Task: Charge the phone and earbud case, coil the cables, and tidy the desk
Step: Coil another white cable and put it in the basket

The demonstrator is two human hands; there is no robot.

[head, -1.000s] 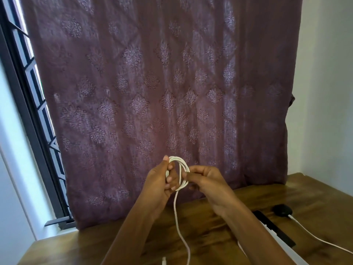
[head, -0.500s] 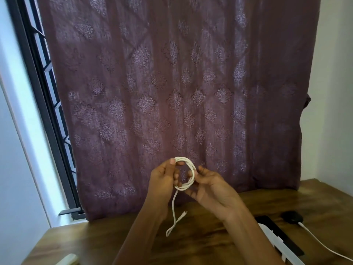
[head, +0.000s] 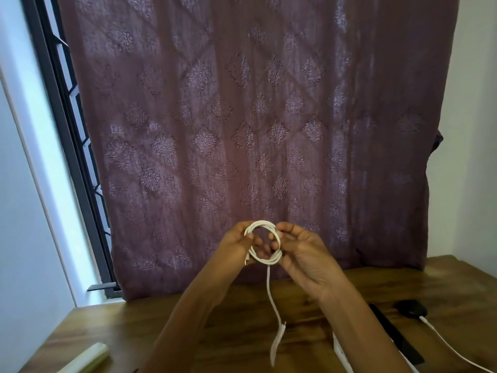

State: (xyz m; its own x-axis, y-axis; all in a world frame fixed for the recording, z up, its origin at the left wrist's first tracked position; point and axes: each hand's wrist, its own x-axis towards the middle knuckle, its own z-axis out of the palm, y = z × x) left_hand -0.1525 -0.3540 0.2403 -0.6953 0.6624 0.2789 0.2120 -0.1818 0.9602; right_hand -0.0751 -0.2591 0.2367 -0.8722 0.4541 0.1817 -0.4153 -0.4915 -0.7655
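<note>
I hold a white cable point(head: 265, 242) wound into a small coil above the wooden desk point(head: 242, 327). My left hand point(head: 236, 244) grips the coil's left side with thumb and fingers. My right hand point(head: 304, 254) pinches the right side of the loop. A short loose tail with its plug hangs down from the coil toward the desk. At the right a black earbud case point(head: 411, 308) sits on the desk with a second white cable point(head: 454, 348) plugged into it. A dark flat phone point(head: 395, 337) lies beside my right forearm, partly hidden.
A patterned purple curtain point(head: 255, 130) hangs behind the desk, with a barred window frame point(head: 67, 146) at the left. A pale object point(head: 86, 359) lies at the desk's front left. A white power strip point(head: 341, 354) peeks out under my right forearm.
The coil has gained turns and the hanging tail has grown much shorter, its plug end lifting off the desk. The view has shifted slightly to the left.
</note>
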